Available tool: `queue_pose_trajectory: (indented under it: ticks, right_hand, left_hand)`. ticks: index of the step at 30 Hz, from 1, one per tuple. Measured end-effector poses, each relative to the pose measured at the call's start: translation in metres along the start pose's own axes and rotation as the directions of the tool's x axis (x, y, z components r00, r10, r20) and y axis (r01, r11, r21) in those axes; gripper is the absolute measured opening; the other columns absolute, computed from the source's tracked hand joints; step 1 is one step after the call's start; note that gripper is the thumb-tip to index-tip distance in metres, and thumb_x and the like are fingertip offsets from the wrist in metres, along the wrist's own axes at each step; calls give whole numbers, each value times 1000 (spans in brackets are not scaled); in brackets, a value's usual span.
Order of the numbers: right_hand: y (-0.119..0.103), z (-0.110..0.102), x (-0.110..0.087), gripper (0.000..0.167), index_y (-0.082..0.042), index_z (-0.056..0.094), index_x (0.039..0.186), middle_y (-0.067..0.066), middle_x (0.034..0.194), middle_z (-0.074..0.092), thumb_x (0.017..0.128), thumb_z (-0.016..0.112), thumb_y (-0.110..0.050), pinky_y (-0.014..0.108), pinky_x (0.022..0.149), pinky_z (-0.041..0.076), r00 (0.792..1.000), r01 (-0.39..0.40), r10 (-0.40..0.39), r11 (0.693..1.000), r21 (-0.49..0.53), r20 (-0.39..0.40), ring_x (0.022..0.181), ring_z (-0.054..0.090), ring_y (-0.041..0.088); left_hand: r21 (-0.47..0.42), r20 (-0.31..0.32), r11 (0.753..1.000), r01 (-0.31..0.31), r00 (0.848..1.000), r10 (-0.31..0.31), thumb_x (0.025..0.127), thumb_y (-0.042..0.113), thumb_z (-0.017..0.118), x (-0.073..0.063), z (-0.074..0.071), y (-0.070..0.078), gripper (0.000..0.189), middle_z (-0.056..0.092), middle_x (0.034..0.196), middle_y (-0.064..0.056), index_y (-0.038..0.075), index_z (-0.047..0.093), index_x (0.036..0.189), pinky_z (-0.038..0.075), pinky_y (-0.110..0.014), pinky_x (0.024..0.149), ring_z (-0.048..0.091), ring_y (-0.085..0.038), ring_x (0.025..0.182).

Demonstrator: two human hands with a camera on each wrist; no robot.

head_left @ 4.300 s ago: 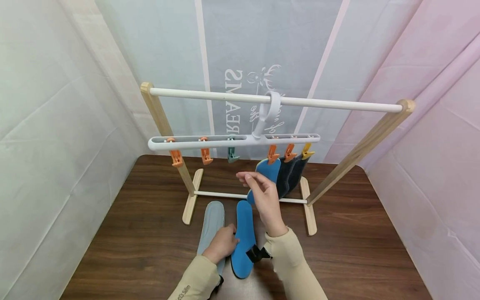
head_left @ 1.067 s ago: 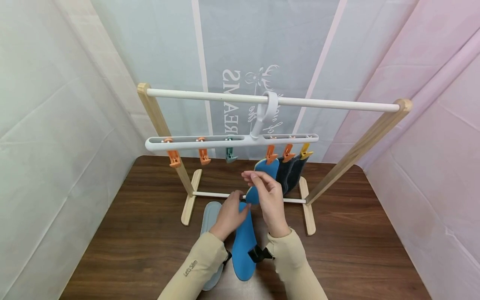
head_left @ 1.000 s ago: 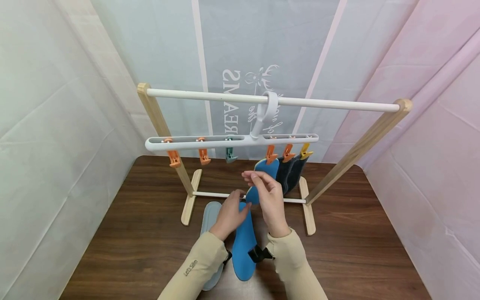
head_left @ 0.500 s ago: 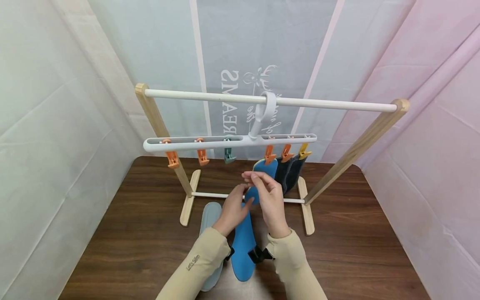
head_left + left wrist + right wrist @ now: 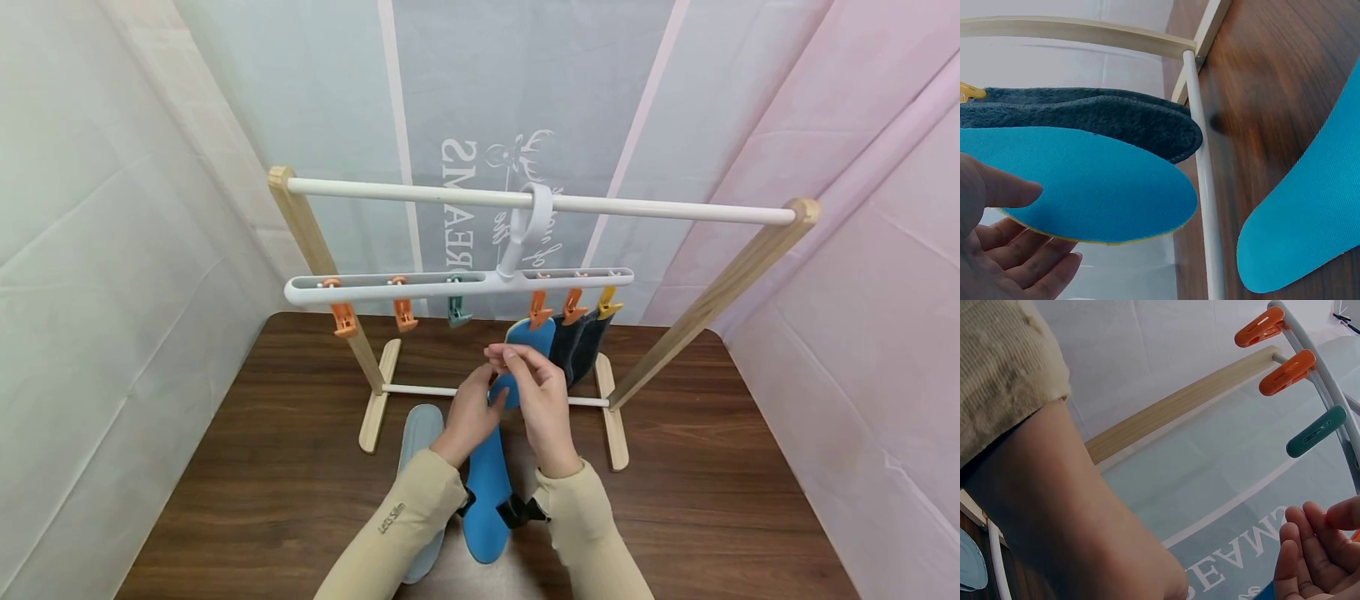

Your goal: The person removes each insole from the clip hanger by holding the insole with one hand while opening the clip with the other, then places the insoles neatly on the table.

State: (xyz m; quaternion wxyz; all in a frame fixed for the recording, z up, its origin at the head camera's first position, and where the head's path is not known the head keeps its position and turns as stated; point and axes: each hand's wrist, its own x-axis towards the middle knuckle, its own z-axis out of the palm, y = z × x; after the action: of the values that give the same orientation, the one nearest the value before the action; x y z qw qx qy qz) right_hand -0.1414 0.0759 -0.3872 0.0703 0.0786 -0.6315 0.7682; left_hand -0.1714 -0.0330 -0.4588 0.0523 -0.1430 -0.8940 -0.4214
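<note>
Below the pale hanger (image 5: 405,289), towards its right end, a blue insole (image 5: 1110,187) hung from an orange clip (image 5: 539,310), just beside 2 dark fleecy insoles (image 5: 591,346). Its middle was lost to me behind the right hand (image 5: 542,400), whose fingers curled loosely, released; the right wrist view cut that hand off at the edge. The left hand (image 5: 471,415) lightly grasped the hanging insole near its lower end, thumb in front and fingers behind, though how firmly I couldn't tell.

Another blue insole (image 5: 487,508) lay underneath, its far end covered by the left hand. Much of a grey insole (image 5: 423,427) disappeared beneath the left sleeve (image 5: 397,512). 3 more clips, 2 orange and 1 green (image 5: 458,308), dangled from the hanger's left half.

Everything stood over a dark brown wooden tabletop (image 5: 247,475), its grain plain to see. A wooden rack with a white rail (image 5: 420,193) carried the hanger, and behind it fell a grey curtain (image 5: 480,75) with reversed white lettering (image 5: 459,204), partly masked by the hanger. Pale, creased cloth (image 5: 90,292) enclosed the sides.
</note>
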Motion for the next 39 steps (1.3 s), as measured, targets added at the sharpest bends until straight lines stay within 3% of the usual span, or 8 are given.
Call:
queue_pose_trajectory:
  ticks: [12,20,25,30,33,35,38,39]
  right_hand:
    - [-1,-3,-1,31,3,64,113,2,106,68,99,54,-23,52,97,44,1000,30,-30,999,16,-1,104,63,19]
    - [-6,-5,-3,32,6,64,110,1,104,69,99,54,-22,52,94,44,995,101,-101,995,17,-20,102,63,20]
    - [-9,-6,-3,28,8,65,105,-1,100,71,100,52,-16,43,88,49,981,177,-176,984,10,-79,97,64,17]
    - [-2,-10,-2,30,11,63,105,11,102,70,99,53,-17,43,85,48,937,320,-314,947,11,-154,100,63,24]
    - [32,-24,8,26,6,63,111,15,110,66,99,53,-15,42,91,46,875,466,-450,883,57,-179,107,61,27]
    - [36,-27,10,23,3,62,113,15,113,65,98,55,-13,39,95,45,842,520,-496,851,73,-209,109,59,27]
    - [34,-27,11,24,6,59,117,18,117,61,97,55,-7,40,100,43,819,540,-518,841,31,-247,111,57,30]
    - [18,-23,7,24,9,59,116,21,117,60,96,56,-5,43,98,43,822,521,-506,853,-13,-259,109,56,33]
  left_hand:
    - [-26,-26,1000,-14,1000,13,95,5,56,-2,3,-3,25,62,118,-16,2,58,120,53,-42,88,63,-31,107]
    - [-12,-28,1000,-6,1000,5,96,6,56,-3,3,-4,18,67,103,-14,3,58,114,55,-37,74,66,-24,87]
    - [-16,-26,1000,-17,1000,16,97,6,55,-5,2,-4,17,66,97,-13,2,58,113,50,-28,64,62,-20,76]
    - [-8,-23,999,-34,999,34,97,5,54,-7,0,-3,17,63,92,-12,1,57,113,43,-27,58,55,-17,69]
    - [-14,-6,1000,-28,1000,28,97,4,52,-8,0,-3,17,62,92,-13,1,56,114,42,-27,57,53,-17,69]
    - [-19,8,1000,-23,1000,23,98,4,51,-9,0,-3,18,61,93,-13,0,55,115,42,-28,57,52,-17,69]
    - [-19,18,1000,-24,1000,25,99,5,50,-11,0,-4,19,60,93,-13,1,55,116,41,-28,57,52,-16,70]
    - [-20,19,999,-25,999,26,99,5,50,-11,1,-5,19,60,94,-13,1,54,117,41,-29,58,52,-16,70]
